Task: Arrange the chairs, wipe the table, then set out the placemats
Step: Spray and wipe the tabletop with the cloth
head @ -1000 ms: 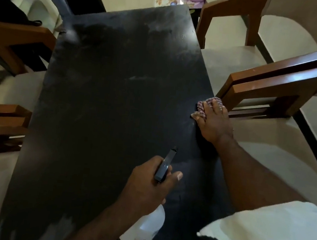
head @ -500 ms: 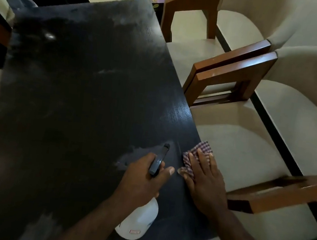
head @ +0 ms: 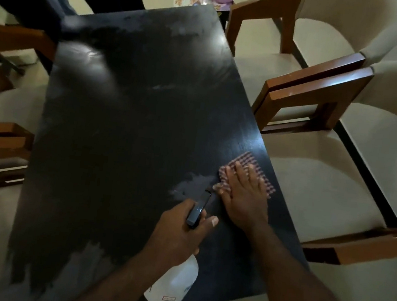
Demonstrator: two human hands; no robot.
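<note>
Single head-mounted wide-angle view, looking forward and steeply down along the table [head: 125, 120] from its near edge; hands appear close below.

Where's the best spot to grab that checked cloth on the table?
Pinch the cloth by its far corner, coming from above: it lies flat under the right hand, and only that corner and the right edge stick out past it.
</note>
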